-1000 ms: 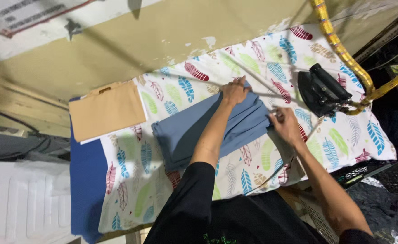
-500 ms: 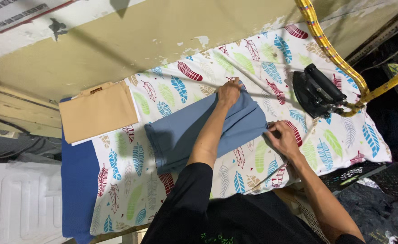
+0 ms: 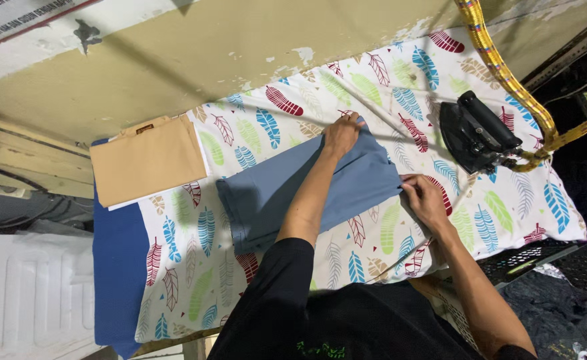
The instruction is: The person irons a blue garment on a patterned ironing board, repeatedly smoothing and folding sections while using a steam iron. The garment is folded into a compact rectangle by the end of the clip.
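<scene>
Cloth is what both hands work on: a soft grey-blue folded garment (image 3: 307, 190) lies flat in the middle of the leaf-print padded board cover (image 3: 387, 87), its long side running from the tan folded cloth (image 3: 148, 160) toward the black iron (image 3: 475, 131). The left hand (image 3: 342, 135) pinches the far corner with closed fingers, and the right hand (image 3: 424, 200) pinches the near corner at the same end, so the garment stretches away from both hands toward the tan cloth.

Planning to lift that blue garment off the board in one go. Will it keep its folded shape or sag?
The blue garment will probably sag: it is thin cloth lying flat, its edges creased under the left hand and right hand. It looks light. It may drag rather than slide on the leaf-print cover, also fabric.
</scene>
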